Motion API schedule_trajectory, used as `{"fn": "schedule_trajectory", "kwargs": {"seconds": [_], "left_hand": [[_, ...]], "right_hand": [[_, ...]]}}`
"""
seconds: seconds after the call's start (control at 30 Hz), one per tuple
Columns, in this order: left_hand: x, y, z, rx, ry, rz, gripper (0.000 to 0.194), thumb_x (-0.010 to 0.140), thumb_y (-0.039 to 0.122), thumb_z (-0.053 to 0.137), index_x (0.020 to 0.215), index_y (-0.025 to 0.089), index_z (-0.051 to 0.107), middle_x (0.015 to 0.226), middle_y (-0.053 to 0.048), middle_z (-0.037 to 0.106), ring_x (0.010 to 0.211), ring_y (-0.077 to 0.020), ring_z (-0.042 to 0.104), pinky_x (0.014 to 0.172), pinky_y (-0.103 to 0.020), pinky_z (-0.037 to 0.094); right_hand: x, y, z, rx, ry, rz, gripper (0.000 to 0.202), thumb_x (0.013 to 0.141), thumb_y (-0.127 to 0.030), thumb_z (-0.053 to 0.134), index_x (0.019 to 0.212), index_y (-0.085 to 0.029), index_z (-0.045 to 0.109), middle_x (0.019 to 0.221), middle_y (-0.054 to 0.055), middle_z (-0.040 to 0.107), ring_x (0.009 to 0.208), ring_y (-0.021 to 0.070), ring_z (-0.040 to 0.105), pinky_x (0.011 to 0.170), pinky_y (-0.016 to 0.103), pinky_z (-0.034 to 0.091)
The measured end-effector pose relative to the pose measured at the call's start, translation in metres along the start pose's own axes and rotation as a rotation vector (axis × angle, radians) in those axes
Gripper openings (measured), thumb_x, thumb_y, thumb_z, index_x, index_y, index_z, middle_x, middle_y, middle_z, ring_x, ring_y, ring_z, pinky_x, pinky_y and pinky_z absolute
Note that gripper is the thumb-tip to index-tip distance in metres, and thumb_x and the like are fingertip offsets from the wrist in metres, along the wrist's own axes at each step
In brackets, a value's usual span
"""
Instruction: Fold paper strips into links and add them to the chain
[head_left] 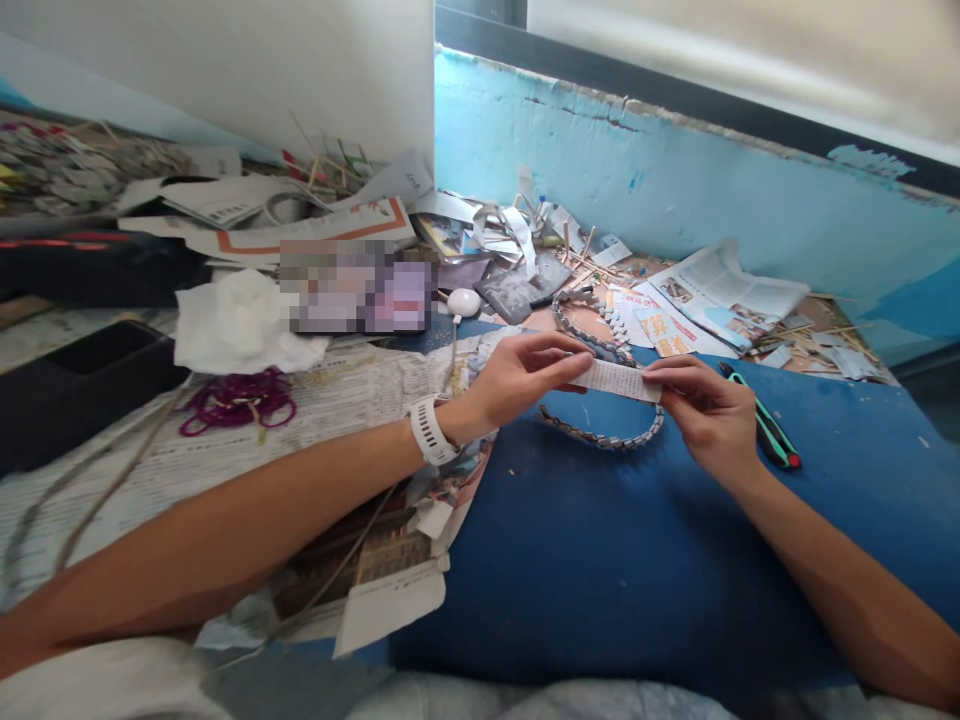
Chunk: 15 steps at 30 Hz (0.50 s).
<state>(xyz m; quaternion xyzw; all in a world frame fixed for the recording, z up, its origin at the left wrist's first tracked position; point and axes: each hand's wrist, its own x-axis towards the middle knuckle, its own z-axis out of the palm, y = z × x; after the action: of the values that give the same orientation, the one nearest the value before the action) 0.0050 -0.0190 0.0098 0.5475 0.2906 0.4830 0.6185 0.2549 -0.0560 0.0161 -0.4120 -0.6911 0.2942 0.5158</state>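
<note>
The left hand and the right hand each have the grip clamped on one end of a narrow paper strip, held level above the blue bench. Rows of small dark print cover the strip, too fine to read. A braided grey band curves around beneath and behind it. Beyond, a paper scrap bears large orange characters, not clear enough to make out, beside a folded newspaper with blurred text and pictures. A black-and-green cutter lies just beside the right hand; any brand on it is illegible.
</note>
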Motion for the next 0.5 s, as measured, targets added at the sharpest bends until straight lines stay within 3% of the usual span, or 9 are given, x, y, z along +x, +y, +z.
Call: {"fn": "schedule_trajectory", "kwargs": {"seconds": [0.13,0.3,0.5], "left_hand": [[0.0011,-0.0082,0.0024,-0.003,0.0,0.037,0.039,0.08,0.031,0.086,0.111,0.01,0.073,0.098,-0.009,0.08,0.089,-0.0206,0.078,0.083,-0.036,0.069],[-0.0028,-0.0105,0.0036,0.086,-0.026,0.05,0.031,0.084,0.034,0.084,0.099,0.01,0.073,0.087,-0.008,0.079,0.081,-0.0189,0.079,0.082,-0.033,0.068],[-0.0042,-0.0086,0.0043,0.136,-0.076,0.058,0.024,0.084,0.033,0.083,0.091,0.012,0.074,0.081,-0.005,0.077,0.078,-0.0177,0.078,0.079,-0.03,0.067]], "right_hand": [[-0.0012,-0.0023,-0.0014,0.072,-0.004,0.075,0.019,0.095,-0.022,0.07,0.106,-0.032,0.082,0.109,0.004,0.076,0.094,0.0203,0.072,0.077,0.033,0.061],[-0.0021,-0.0004,-0.003,0.053,-0.097,0.222,0.03,0.097,-0.039,0.069,0.126,-0.032,0.074,0.116,0.005,0.078,0.104,0.0244,0.074,0.085,0.038,0.062],[-0.006,0.0071,0.0028,-0.229,-0.012,0.172,0.017,0.091,-0.039,0.078,0.105,-0.032,0.082,0.098,0.002,0.081,0.085,0.0228,0.076,0.077,0.038,0.063]]}}
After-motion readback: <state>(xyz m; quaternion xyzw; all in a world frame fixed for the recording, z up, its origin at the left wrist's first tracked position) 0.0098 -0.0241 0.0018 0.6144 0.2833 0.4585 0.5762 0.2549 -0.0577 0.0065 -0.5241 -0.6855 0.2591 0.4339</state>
